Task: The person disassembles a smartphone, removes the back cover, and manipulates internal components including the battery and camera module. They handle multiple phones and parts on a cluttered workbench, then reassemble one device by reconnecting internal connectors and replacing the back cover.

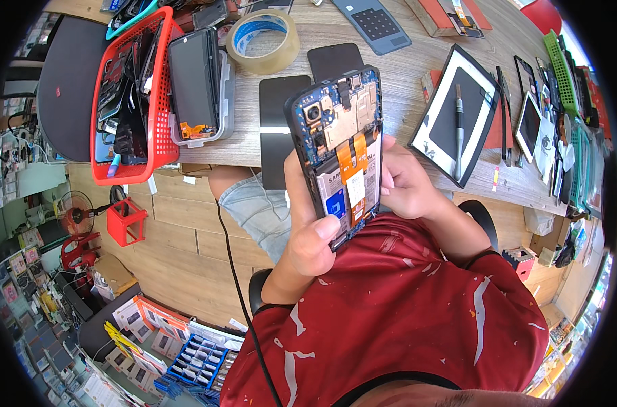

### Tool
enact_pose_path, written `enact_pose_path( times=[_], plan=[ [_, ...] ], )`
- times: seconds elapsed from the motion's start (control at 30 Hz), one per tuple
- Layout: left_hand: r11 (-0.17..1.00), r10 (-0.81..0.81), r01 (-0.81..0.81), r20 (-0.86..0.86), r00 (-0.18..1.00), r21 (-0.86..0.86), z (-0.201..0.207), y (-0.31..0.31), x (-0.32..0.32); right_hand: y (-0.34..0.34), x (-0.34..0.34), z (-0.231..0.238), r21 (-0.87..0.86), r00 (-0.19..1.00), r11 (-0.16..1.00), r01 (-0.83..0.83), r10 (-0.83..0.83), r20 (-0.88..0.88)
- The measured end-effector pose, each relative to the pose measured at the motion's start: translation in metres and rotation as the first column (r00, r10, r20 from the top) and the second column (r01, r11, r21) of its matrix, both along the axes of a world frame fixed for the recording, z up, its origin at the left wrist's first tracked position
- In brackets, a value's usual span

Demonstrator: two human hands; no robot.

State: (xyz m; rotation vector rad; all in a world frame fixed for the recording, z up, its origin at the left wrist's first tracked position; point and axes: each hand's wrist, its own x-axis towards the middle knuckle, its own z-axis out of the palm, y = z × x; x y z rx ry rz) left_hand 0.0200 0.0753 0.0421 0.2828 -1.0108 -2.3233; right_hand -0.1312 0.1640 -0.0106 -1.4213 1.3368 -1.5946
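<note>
An opened smartphone (332,129) is held up in front of me, its back cover off. Its blue circuit board, metal shields, camera, orange flex cable and battery are exposed. My left hand (310,241) is wrapped round the phone's lower left side, the thumb pressing near the battery's lower corner. At the right edge of the phone is my right hand (411,180), its fingers curled and closed against the edge, with the fingertips partly hidden behind the phone. Beyond it on the table lie a dark phone screen (281,102) and another dark panel (332,60).
On the left stand a red basket (165,102) of phone parts and a clear plastic box (225,102) holding screens. A tape roll (285,51) lies behind. To the right are a framed tablet panel (439,129), a screwdriver-like pen tool (460,129) and several tweezers (504,115).
</note>
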Motion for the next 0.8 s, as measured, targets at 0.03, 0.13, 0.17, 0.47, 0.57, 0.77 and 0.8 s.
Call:
enact_pose_path(
  times=[0.03,0.13,0.17,0.47,0.57,0.77,0.8],
  plan=[
    [0.999,0.035,-0.037,0.052,0.998,0.027,0.003,0.001,-0.001,0.000,0.000,0.001,0.016,1.000,1.000,-0.002,0.002,-0.002],
    [0.995,-0.092,0.090,-0.039,0.995,-0.031,-0.007,-0.007,0.005,0.003,-0.002,0.003,0.056,0.999,0.998,-0.011,0.013,-0.030],
    [0.995,-0.091,0.089,-0.034,0.995,-0.035,-0.008,-0.008,0.005,0.003,-0.004,0.005,0.067,0.999,0.998,-0.015,0.018,-0.042],
    [0.995,-0.096,0.096,-0.022,0.995,0.017,-0.008,-0.009,0.005,0.001,-0.003,0.009,0.054,0.999,0.998,-0.040,0.040,-0.004],
    [0.997,-0.077,0.077,0.006,0.997,0.022,-0.007,-0.009,0.007,0.000,-0.003,0.009,0.051,0.999,0.997,-0.049,0.049,0.000],
    [0.997,-0.066,0.065,0.005,0.998,0.031,-0.011,-0.008,0.008,0.000,-0.003,0.007,0.027,0.999,0.999,-0.040,0.040,-0.009],
    [0.998,-0.055,0.055,0.009,0.998,0.032,-0.010,-0.007,0.007,0.000,-0.003,0.007,0.031,0.999,0.999,-0.041,0.041,-0.014]
  ],
)
